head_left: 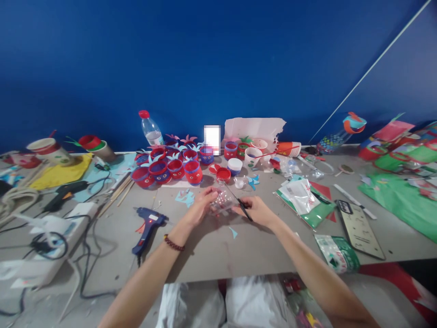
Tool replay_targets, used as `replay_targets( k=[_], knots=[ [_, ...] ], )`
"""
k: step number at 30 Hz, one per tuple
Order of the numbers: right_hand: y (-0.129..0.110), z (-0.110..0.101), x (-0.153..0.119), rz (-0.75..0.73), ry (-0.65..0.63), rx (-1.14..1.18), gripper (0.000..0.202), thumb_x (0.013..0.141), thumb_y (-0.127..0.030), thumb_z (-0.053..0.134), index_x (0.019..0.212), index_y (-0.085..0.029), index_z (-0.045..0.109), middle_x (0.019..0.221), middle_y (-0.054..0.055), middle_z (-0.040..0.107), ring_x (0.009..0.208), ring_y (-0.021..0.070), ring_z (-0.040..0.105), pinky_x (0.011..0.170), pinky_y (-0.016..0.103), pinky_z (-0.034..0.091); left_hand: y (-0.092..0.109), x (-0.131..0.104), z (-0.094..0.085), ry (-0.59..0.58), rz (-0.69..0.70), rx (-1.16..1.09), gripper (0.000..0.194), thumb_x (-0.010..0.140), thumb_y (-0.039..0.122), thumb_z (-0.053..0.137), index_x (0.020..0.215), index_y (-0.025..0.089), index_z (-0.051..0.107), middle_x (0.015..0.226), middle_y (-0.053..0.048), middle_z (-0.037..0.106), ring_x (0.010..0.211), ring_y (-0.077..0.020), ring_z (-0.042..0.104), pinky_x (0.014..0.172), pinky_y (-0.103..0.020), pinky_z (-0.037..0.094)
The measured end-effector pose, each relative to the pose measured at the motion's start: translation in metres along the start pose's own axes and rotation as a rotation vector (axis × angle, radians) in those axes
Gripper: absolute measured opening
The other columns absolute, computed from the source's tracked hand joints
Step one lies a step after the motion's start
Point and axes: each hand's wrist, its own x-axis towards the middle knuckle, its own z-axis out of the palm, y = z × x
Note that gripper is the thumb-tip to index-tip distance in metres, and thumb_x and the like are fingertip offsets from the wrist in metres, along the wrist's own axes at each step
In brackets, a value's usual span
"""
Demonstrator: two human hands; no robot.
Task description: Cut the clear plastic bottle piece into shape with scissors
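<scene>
My left hand (204, 205) is closed around the side of a clear plastic bottle piece (222, 199), held just above the table. In my right hand (258, 211) is a pair of black-handled scissors (244, 210); their narrow blades point up and left, at the right edge of the clear piece. Whether the blades touch the plastic is too small to tell. Just beyond stand an open red paint pot (223, 174) and a small clear bottle part (240, 182). A light blue paper scrap (233, 232) lies in front of my hands.
A blue glue gun (149, 225) lies to the left, near a white power strip (64, 241) with tangled cords. Several red and purple painted cups (193, 172) stand at the back beside a bottle (151, 130). To the right are a packet (303, 198) and a phone (360, 230).
</scene>
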Motion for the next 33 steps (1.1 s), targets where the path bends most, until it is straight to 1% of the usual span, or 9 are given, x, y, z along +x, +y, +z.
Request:
replay_targets(
  k=[3,8,15,21,23,25,27,30,33],
  knots=[
    [-0.001,-0.002,0.000,-0.010,0.022,-0.045,0.049,0.072,-0.063,0.064,0.060,-0.018,0.050,0.058,-0.004,0.036,0.058,0.0106,0.031,0.050,0.023,0.025,-0.002,0.000,-0.001,-0.016,0.003,-0.017,0.047,0.062,0.050,0.081,0.088,0.016,0.062,0.076,-0.004,0.066,0.059,-0.0166,0.063,0.042,-0.025,0.050],
    [-0.006,-0.005,-0.001,-0.027,0.048,-0.121,0.050,0.073,-0.063,0.063,0.057,-0.018,0.045,0.058,-0.003,0.032,0.059,0.0108,0.028,0.050,0.023,0.024,0.002,-0.003,0.000,-0.037,0.000,-0.024,0.045,0.063,0.050,0.079,0.087,0.016,0.063,0.074,-0.005,0.067,0.059,-0.0182,0.064,0.040,-0.025,0.048],
    [-0.013,-0.007,-0.002,-0.028,0.092,-0.203,0.056,0.071,-0.063,0.062,0.051,-0.020,0.032,0.055,-0.004,0.024,0.058,0.0111,0.022,0.049,0.024,0.021,0.001,-0.002,-0.003,-0.019,-0.027,-0.075,0.042,0.064,0.050,0.079,0.086,0.017,0.065,0.080,-0.005,0.068,0.059,-0.0192,0.065,0.037,-0.025,0.047],
    [-0.011,-0.005,-0.001,-0.012,0.101,-0.160,0.059,0.069,-0.068,0.062,0.049,-0.020,0.034,0.050,-0.004,0.026,0.054,0.0100,0.022,0.047,0.025,0.018,-0.002,0.002,-0.014,-0.131,-0.103,-0.125,0.040,0.078,0.046,0.067,0.096,0.011,0.068,0.083,-0.011,0.071,0.064,-0.0224,0.067,0.041,-0.027,0.049],
    [-0.011,-0.004,0.000,0.001,0.101,-0.121,0.058,0.068,-0.068,0.064,0.049,-0.019,0.039,0.050,-0.004,0.028,0.052,0.0094,0.023,0.047,0.024,0.018,-0.002,0.004,-0.016,-0.135,-0.122,-0.166,0.040,0.082,0.046,0.062,0.098,0.010,0.068,0.085,-0.012,0.071,0.065,-0.0226,0.067,0.043,-0.028,0.050],
    [-0.011,-0.004,0.000,0.031,0.088,-0.052,0.055,0.067,-0.067,0.065,0.051,-0.018,0.045,0.048,-0.004,0.032,0.050,0.0089,0.026,0.046,0.024,0.020,0.000,0.005,-0.016,-0.125,-0.126,-0.224,0.042,0.086,0.046,0.057,0.102,0.010,0.068,0.086,-0.012,0.072,0.068,-0.0226,0.068,0.046,-0.029,0.052],
    [-0.012,-0.004,0.000,0.071,0.069,0.037,0.053,0.067,-0.066,0.067,0.053,-0.018,0.049,0.047,-0.005,0.036,0.048,0.0085,0.029,0.045,0.024,0.022,0.003,0.005,-0.015,-0.107,-0.108,-0.289,0.042,0.089,0.044,0.051,0.107,0.010,0.067,0.088,-0.013,0.073,0.072,-0.0228,0.069,0.054,-0.031,0.056],
    [-0.013,-0.004,-0.001,0.114,0.062,0.161,0.051,0.065,-0.064,0.071,0.055,-0.018,0.049,0.045,-0.005,0.042,0.044,0.0077,0.033,0.043,0.023,0.024,0.009,0.004,-0.013,-0.090,-0.118,-0.360,0.040,0.092,0.036,0.044,0.112,0.008,0.065,0.090,-0.014,0.074,0.079,-0.0240,0.071,0.068,-0.035,0.058],
    [-0.012,-0.005,-0.001,0.104,0.057,0.232,0.050,0.066,-0.061,0.073,0.057,-0.018,0.049,0.046,-0.005,0.046,0.042,0.0070,0.035,0.042,0.022,0.025,0.012,0.002,-0.011,-0.076,-0.153,-0.409,0.040,0.090,0.028,0.041,0.113,0.006,0.065,0.091,-0.015,0.074,0.084,-0.0253,0.072,0.077,-0.039,0.058]
  ],
)
